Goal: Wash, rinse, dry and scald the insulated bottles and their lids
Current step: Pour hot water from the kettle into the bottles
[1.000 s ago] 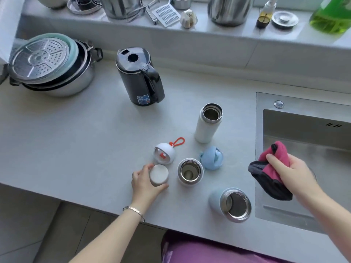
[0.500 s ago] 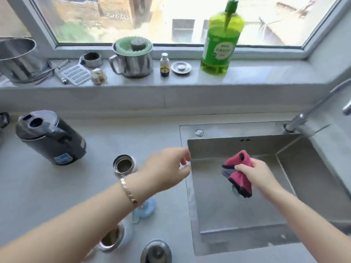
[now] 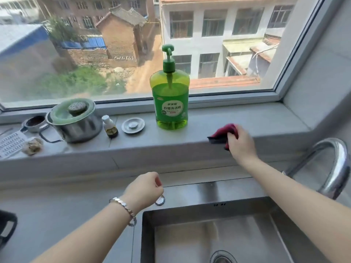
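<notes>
My right hand [image 3: 240, 143] grips a pink and dark cloth [image 3: 225, 132] and holds it at the front edge of the window sill [image 3: 209, 120], right of a green dish soap pump bottle [image 3: 170, 99]. My left hand [image 3: 144, 188] hovers over the counter just behind the steel sink [image 3: 190, 217], fingers curled, holding nothing. The insulated bottles and their lids are out of view.
On the sill stand a steel pot with a green lid [image 3: 76, 120], a small brown bottle [image 3: 110, 127], a round metal sink stopper [image 3: 133, 125], a small metal cup [image 3: 35, 122] and a grater [image 3: 9, 145]. A curved tap [image 3: 330, 168] rises at the right. The black kettle's edge [image 3: 6, 226] shows at far left.
The view has tilted up from the counter to the sill. My right hand carried the cloth from over the sink up to the sill edge. My left hand let go of a lid and came forward.
</notes>
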Demonstrator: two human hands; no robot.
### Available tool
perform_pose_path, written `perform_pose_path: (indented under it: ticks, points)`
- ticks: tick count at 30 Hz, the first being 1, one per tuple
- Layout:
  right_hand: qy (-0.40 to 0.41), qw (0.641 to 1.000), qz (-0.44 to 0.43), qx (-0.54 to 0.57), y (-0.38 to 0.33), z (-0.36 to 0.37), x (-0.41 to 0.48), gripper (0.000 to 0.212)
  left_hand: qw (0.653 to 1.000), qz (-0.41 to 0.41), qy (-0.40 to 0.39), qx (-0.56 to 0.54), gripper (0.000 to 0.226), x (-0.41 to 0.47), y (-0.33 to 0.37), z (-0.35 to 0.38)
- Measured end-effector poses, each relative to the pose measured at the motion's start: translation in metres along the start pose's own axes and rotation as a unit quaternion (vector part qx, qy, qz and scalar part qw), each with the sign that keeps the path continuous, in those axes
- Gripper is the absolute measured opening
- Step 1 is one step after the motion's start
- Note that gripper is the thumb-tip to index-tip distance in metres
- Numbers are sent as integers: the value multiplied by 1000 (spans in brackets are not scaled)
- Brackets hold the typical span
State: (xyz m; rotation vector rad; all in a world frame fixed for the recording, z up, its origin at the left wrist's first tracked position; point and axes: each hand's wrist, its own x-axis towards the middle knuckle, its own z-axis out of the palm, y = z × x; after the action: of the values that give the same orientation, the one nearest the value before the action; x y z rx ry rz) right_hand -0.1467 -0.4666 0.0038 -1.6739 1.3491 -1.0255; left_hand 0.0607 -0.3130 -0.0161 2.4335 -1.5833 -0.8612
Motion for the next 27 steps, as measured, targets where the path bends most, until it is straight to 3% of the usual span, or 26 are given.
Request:
perform_pose_path:
  ticks: [3, 6, 8, 12, 16, 22, 27]
  points:
    - [-45, 973, -147, -174, 24, 20, 51, 41, 1000, -11, 12, 0, 9, 15, 0, -7]
    - [-199, 881, -95, -418, 52, 40, 65, 55, 1000, -28, 12, -1, 7, 24, -3, -10]
    - [-254, 850, -68, -457, 58, 45, 66, 58, 999, -30, 10, 3, 6, 25, -5, -10]
    - [-241, 851, -60, -464, 36, 39, 54, 59, 1000, -12, 15, 7, 5, 11, -8, -17]
    - [-267, 893, -55, -359, 1, 48, -8, 41, 998, 19, 54, -1, 7, -37, -25, -34]
    - [-423, 824, -112, -360, -82, 118, -139, 33, 977, 28, 184, 100, 20, -142, -120, -80]
    - [-438, 830, -158, -306, -156, 207, -224, 31, 961, -88, 236, 117, 16, -215, -255, -106]
